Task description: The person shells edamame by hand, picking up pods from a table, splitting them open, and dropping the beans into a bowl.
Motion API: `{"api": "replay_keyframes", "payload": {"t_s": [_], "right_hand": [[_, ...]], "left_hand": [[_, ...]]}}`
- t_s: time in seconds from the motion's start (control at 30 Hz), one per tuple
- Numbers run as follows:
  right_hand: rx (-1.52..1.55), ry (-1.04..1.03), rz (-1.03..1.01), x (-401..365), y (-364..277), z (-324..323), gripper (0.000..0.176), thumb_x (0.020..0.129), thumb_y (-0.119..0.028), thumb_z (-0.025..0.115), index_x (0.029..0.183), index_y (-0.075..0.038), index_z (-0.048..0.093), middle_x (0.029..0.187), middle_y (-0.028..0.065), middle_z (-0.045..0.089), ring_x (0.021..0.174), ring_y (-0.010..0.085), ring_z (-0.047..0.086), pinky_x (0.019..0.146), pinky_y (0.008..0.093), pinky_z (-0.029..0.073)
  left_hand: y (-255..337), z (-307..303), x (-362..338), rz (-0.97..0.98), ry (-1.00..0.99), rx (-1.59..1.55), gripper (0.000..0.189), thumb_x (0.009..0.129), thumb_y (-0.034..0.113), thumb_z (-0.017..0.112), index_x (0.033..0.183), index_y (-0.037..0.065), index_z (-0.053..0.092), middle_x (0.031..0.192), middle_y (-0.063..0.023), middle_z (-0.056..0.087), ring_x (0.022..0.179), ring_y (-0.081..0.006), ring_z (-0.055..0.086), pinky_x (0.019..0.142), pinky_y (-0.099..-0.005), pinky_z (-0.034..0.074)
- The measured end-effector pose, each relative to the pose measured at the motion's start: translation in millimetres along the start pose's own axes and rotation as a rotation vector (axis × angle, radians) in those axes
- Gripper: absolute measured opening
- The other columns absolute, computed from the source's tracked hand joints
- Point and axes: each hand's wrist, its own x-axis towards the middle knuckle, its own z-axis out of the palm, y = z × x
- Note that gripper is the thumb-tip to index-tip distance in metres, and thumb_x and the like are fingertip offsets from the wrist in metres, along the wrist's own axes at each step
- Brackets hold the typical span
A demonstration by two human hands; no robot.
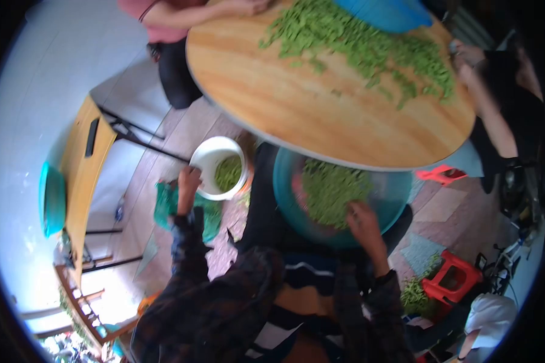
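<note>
My left hand (189,180) is at the left side of a white bucket (207,152), its fingers curled. Whether it grips the rim or some small thing, I cannot make out. Inside the bucket lies a heap of small green plant pieces (228,173). My right hand (363,221) reaches into a teal basin (399,209) at my lap, fingers bent at the edge of a green heap (334,192). The pieces look like pods or leaves, too small to tell. What the right fingertips hold, if anything, is hidden.
A round wooden table (321,121) overhangs the basin, bearing more green pieces (345,45) and a blue container (386,12). People sit at its left and right. Green netting (209,221) lies by the bucket. Red stools (453,275) and a side table (86,163) stand around.
</note>
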Motion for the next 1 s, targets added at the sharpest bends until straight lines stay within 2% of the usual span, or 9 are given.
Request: {"api": "replay_keyframes", "payload": {"t_s": [0.1,0.17,0.3,0.37,0.47,0.53,0.7,0.77,1.0], "right_hand": [[0.030,0.052,0.014,16,-31,-20,0.025,0.092,-0.006,0.063,0.116,0.003,0.065,0.102,0.0214,0.066,0.088,0.0363,0.067,0.075,0.0395,0.054],[0.188,0.009,0.091,29,-63,-42,0.023,0.093,-0.010,0.065,0.113,0.003,0.066,0.095,0.0194,0.068,0.082,0.0349,0.068,0.073,0.0383,0.054],[0.166,0.029,0.006,87,-106,-76,0.023,0.093,-0.012,0.068,0.110,0.003,0.067,0.093,0.0173,0.069,0.078,0.0333,0.068,0.071,0.0374,0.054],[0.075,0.085,-0.073,131,-109,-83,0.022,0.093,-0.012,0.067,0.109,0.003,0.067,0.094,0.0177,0.069,0.078,0.0329,0.068,0.071,0.0365,0.053],[0.052,0.165,-0.140,215,-103,-81,0.019,0.093,-0.011,0.065,0.106,0.003,0.068,0.093,0.0190,0.068,0.082,0.0327,0.068,0.071,0.0385,0.053],[0.006,0.193,-0.229,272,-99,-77,0.018,0.092,-0.009,0.064,0.105,0.002,0.069,0.094,0.0198,0.068,0.085,0.0350,0.067,0.075,0.0418,0.053],[-0.131,0.274,-0.333,378,-86,-52,0.018,0.090,-0.008,0.062,0.104,0.001,0.070,0.098,0.0204,0.067,0.089,0.0395,0.066,0.082,0.0473,0.052],[-0.244,0.335,-0.273,404,-78,-45,0.019,0.090,-0.009,0.062,0.106,-0.001,0.070,0.102,0.0197,0.064,0.093,0.0399,0.065,0.082,0.0494,0.051],[-0.465,0.258,-0.226,440,-74,-41,0.023,0.089,-0.008,0.065,0.111,-0.004,0.069,0.105,0.0178,0.058,0.097,0.0402,0.063,0.083,0.0506,0.052]], "left_hand": [[99,7,-29,-0.095,0.133,-0.257,0.022,0.092,0.016,0.059,0.100,-0.002,0.068,0.073,-0.0070,0.061,0.066,-0.0163,0.061,0.057,-0.0309,0.051],[143,12,-32,0.034,0.182,-0.335,0.029,0.091,0.021,0.064,0.098,-0.006,0.067,0.071,-0.0121,0.064,0.060,-0.0170,0.062,0.054,-0.0314,0.051],[236,30,-42,0.232,0.197,-0.564,0.014,0.097,0.013,0.065,0.100,-0.001,0.063,0.077,-0.0086,0.066,0.064,-0.0131,0.062,0.060,-0.0252,0.049],[293,36,-55,0.271,0.081,-0.661,0.007,0.098,0.007,0.064,0.102,0.001,0.063,0.078,-0.0050,0.063,0.072,-0.0111,0.063,0.063,-0.0245,0.049],[310,75,-31,0.454,0.125,-0.621,0.009,0.095,0.002,0.064,0.104,-0.001,0.066,0.085,-0.0078,0.062,0.078,-0.0158,0.064,0.065,-0.0274,0.050],[330,92,-22,0.698,0.194,-0.343,0.013,0.092,0.001,0.067,0.105,-0.003,0.067,0.094,-0.0119,0.062,0.082,-0.0229,0.064,0.067,-0.0317,0.050],[348,115,-7,0.673,0.230,-0.403,0.015,0.091,0.003,0.070,0.105,-0.002,0.067,0.093,-0.0167,0.062,0.081,-0.0324,0.065,0.069,-0.0376,0.052],[350,114,-6,0.647,0.233,-0.375,0.015,0.091,0.003,0.070,0.105,-0.002,0.067,0.092,-0.0174,0.062,0.079,-0.0345,0.066,0.068,-0.0389,0.052],[352,116,-6,0.662,0.274,-0.313,0.014,0.090,0.003,0.070,0.103,0.000,0.068,0.092,-0.0158,0.062,0.072,-0.0322,0.064,0.062,-0.0391,0.051]]}}
